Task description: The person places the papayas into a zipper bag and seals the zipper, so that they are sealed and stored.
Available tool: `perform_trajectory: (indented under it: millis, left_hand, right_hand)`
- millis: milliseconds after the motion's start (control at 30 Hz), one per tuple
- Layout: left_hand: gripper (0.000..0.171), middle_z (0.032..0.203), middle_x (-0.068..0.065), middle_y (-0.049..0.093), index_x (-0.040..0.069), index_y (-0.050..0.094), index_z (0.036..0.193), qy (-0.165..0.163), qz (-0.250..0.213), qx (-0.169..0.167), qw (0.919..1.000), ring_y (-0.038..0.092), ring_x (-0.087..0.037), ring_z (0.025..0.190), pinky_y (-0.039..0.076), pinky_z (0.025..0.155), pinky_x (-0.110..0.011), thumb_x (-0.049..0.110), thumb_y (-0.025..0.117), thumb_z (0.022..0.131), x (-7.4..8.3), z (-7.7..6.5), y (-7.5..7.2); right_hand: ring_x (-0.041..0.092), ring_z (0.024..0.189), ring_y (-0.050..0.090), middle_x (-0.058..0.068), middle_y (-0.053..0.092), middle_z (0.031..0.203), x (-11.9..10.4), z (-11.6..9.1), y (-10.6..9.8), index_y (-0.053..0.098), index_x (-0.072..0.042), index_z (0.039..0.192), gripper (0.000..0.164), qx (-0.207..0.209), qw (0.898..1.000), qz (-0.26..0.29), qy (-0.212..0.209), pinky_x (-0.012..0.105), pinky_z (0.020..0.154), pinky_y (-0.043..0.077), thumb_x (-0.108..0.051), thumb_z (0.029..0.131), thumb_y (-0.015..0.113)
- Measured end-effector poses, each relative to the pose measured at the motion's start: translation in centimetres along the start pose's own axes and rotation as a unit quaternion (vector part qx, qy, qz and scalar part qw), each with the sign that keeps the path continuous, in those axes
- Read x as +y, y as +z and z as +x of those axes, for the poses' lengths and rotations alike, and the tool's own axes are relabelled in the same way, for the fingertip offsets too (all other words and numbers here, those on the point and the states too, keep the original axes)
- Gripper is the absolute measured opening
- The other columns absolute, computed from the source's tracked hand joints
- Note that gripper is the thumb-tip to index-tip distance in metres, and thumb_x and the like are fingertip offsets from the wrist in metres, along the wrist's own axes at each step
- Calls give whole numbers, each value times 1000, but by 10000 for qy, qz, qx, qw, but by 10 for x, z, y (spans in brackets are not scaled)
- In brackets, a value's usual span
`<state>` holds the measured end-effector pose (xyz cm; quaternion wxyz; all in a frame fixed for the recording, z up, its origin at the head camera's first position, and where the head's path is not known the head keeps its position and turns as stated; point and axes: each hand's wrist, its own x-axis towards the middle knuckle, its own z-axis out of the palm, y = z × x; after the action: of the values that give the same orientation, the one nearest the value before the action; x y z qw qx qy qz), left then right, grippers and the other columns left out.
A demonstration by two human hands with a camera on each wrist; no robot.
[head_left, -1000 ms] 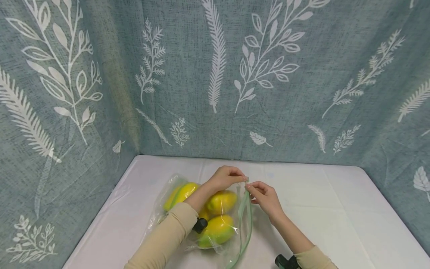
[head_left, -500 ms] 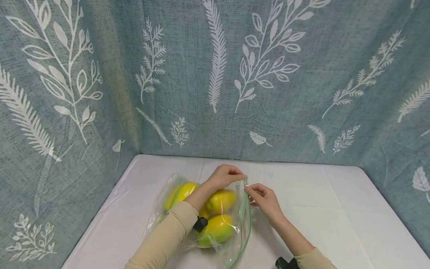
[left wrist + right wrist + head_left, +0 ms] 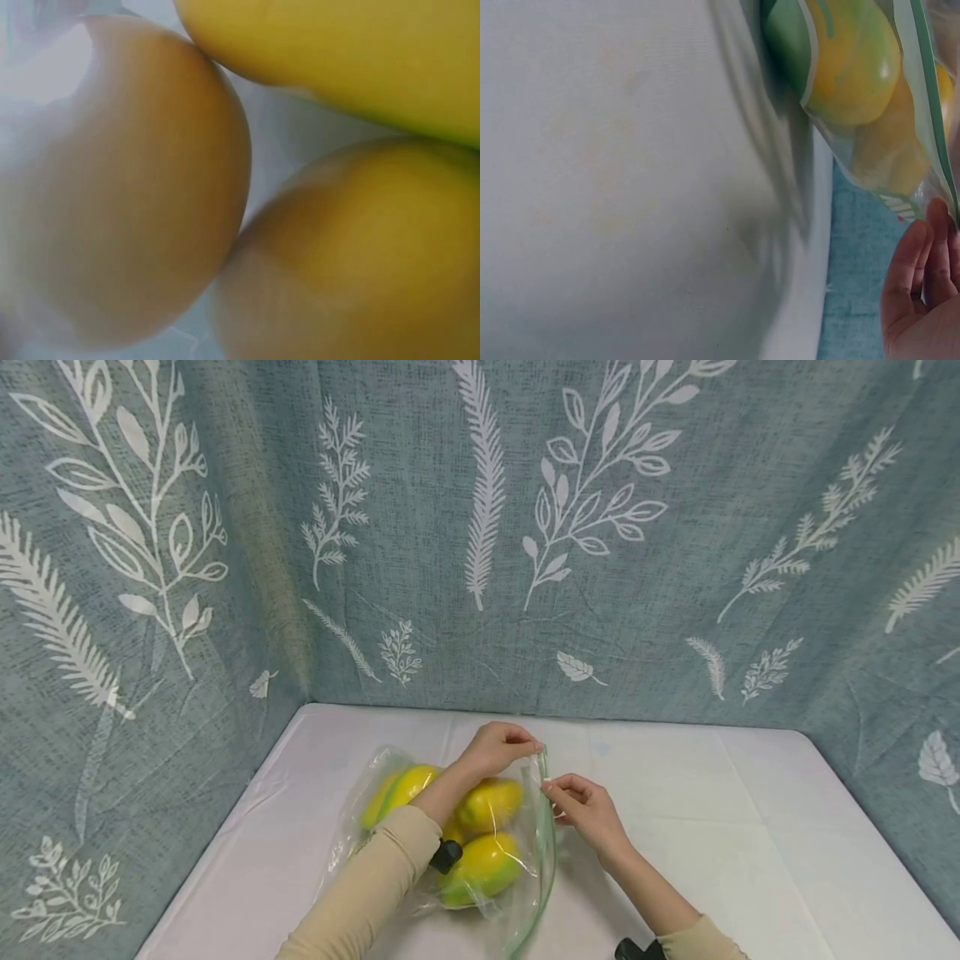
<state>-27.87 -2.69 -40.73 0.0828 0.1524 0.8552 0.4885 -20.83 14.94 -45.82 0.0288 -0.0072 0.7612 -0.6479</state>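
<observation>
A clear zip bag [image 3: 381, 766] lies on the table with several yellow-green mangoes [image 3: 480, 867] inside. Its green zip strip [image 3: 548, 872] runs along the right side, curving toward me. My left hand [image 3: 497, 750] reaches over the bag and pinches the far end of the strip. Just nearer along it, my right hand [image 3: 588, 810] pinches the strip between thumb and index finger. The right wrist view has the fingers of my right hand [image 3: 922, 281] at the strip's end, beside the mangoes [image 3: 855, 64]. Blurred mangoes [image 3: 135, 180] fill the left wrist view, which leaves the left hand out.
The white-covered table [image 3: 720, 843] extends to the right of the bag. Behind and beside it hangs a blue-green curtain [image 3: 420, 527] with white leaf prints. A black wrist camera [image 3: 447, 856] on my left arm hangs close over the mangoes.
My right hand has slid a little toward me along the strip, while the left has shifted slightly back and left. The gap between the hands has widened, and the strip's two edges look closer together.
</observation>
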Motion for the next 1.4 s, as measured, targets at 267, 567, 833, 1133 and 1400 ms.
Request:
perform_trajectory:
  millis: [267, 567, 833, 1133, 1400]
  left_hand:
    - [18, 94, 1, 71, 9, 76, 98, -139, -96, 156, 9997, 63, -17, 93, 52, 87, -36, 24, 66, 94, -5, 3, -2]
    - [22, 93, 0, 70, 8, 75, 97, -232, -73, 322, 9992, 62, -18, 90, 52, 84, -35, 28, 68, 92, -8, 5, -5]
    - [22, 97, -3, 69, 7, 75, 99, -281, -111, 557, 9980, 61, -19, 92, 51, 84, -36, 26, 67, 93, -8, 6, -6]
    - [25, 99, -4, 70, 6, 74, 105, -496, -189, 709, 9961, 63, -22, 95, 52, 84, -36, 27, 66, 94, -10, 9, -9]
    - [25, 101, -6, 69, 5, 73, 107, -523, -237, 805, 9951, 62, -23, 95, 53, 83, -36, 25, 66, 94, -9, 10, -12]
  right_hand:
    - [16, 71, 59, 3, 68, 77, 4, -4, 3, 69, -3, 94, 22, -116, 9999, -74, 53, 28, 65, 56, -24, 91, 70]
    - [17, 72, 59, 2, 68, 76, 9, -13, 4, 68, -1, 94, 25, -307, 9994, -175, -2, 28, 66, 56, -26, 91, 69]
    - [17, 72, 60, 3, 68, 78, 12, -20, 4, 67, 0, 94, 26, -383, 9991, -157, 130, 27, 65, 56, -26, 91, 68]
    - [14, 71, 59, 1, 68, 77, 13, -32, 2, 65, 1, 95, 26, -615, 9977, -153, 241, 25, 65, 55, -24, 92, 67]
    - [13, 69, 59, 0, 67, 75, 15, -45, 1, 65, 2, 95, 26, -781, 9963, -113, 341, 24, 64, 55, -24, 93, 66]
